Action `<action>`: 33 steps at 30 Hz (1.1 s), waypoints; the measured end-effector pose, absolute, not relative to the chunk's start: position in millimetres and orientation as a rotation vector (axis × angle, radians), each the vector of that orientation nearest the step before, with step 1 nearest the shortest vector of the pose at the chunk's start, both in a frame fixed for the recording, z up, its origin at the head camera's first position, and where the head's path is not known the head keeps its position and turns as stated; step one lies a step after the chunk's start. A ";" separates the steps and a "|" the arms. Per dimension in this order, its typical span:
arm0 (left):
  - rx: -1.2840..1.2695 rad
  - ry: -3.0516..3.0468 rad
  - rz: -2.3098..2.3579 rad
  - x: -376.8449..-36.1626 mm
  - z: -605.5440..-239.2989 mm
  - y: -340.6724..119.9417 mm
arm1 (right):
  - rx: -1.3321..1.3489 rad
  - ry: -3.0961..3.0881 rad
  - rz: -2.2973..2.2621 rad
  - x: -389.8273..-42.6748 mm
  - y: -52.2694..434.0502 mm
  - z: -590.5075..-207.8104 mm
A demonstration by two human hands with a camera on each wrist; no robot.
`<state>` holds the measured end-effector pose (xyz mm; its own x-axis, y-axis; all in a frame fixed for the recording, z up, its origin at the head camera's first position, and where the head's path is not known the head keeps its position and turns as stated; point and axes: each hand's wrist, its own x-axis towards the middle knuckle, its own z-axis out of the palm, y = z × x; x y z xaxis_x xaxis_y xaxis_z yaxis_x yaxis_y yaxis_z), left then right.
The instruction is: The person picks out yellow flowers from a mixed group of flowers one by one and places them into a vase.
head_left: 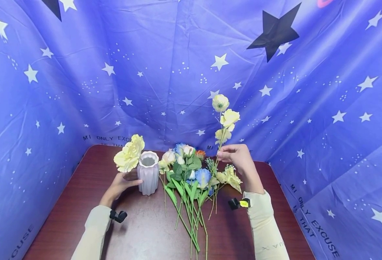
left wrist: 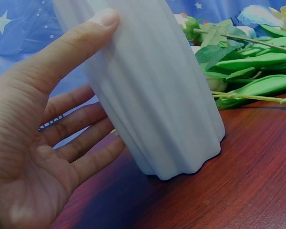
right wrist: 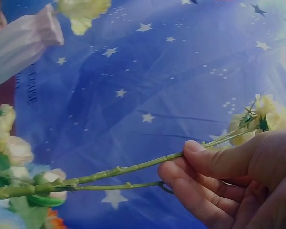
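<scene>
My right hand [head_left: 239,157] pinches the yellow flower [head_left: 230,118] by its stem [right wrist: 128,169], raised far right; my left hand [head_left: 120,186] holds the vase [head_left: 148,180], far left. Flower probably light, springy: grip mid-stem. Vase likely hard, smooth, breakable: grip the body. Backdrop [head_left: 177,79] reads "MI ONLY EXCUSE IS THAT"; wrist tag [head_left: 244,204] illegible.

The vase [head_left: 148,178] stood on the desk [head_left: 135,231], left of the piled flowers [head_left: 202,177], with one bloom [head_left: 129,154] left of its rim; the cloth backdrop [head_left: 164,72] hung behind.
</scene>
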<state>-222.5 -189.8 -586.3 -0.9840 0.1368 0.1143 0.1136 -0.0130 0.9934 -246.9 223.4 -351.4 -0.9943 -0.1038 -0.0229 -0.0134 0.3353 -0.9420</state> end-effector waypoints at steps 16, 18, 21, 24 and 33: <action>0.269 2.202 2.204 -221.0 -585.8 -191.0 | -0.335 2.553 -1.868 -238.5 208.0 -313.0; 0.273 2.201 2.215 -221.1 -586.1 -190.3 | -0.360 2.561 -1.880 -238.0 203.1 -309.6; 0.269 2.202 2.220 -221.6 -586.6 -189.9 | -0.390 2.562 -1.911 -237.7 195.1 -304.7; 0.261 2.206 2.213 -222.0 -586.9 -190.2 | -0.411 2.583 -1.941 -237.6 188.5 -302.0; 0.245 2.200 2.196 -222.6 -586.9 -189.9 | -0.543 2.528 -2.177 -238.1 171.5 -303.3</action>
<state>-222.6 -189.9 -586.9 -0.9874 0.1275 0.0941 0.0943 -0.0043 0.9955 -238.1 171.5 -303.3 -0.9208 -0.0845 0.3808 -0.3891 0.1311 -0.9118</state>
